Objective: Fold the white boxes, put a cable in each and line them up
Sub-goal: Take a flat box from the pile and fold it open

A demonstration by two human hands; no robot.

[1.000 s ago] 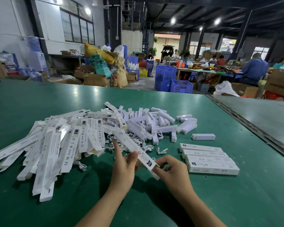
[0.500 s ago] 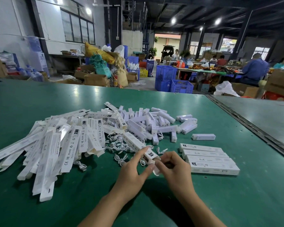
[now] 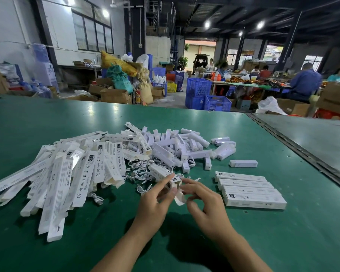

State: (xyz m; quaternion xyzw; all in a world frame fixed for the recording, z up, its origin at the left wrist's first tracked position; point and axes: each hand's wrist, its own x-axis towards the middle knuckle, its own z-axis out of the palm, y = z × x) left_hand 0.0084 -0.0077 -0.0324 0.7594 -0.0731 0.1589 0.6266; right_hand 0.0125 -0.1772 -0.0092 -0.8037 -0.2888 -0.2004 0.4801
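Box [image 3: 159, 172] end now squared open; left hand [image 3: 155, 205] pinches it, right hand [image 3: 208, 209] pinches flap [image 3: 180, 200]. Crease flap sharply, tuck straight in.

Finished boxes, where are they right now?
Head view: the finished boxes lie in a row on the green table, just right of the right hand.
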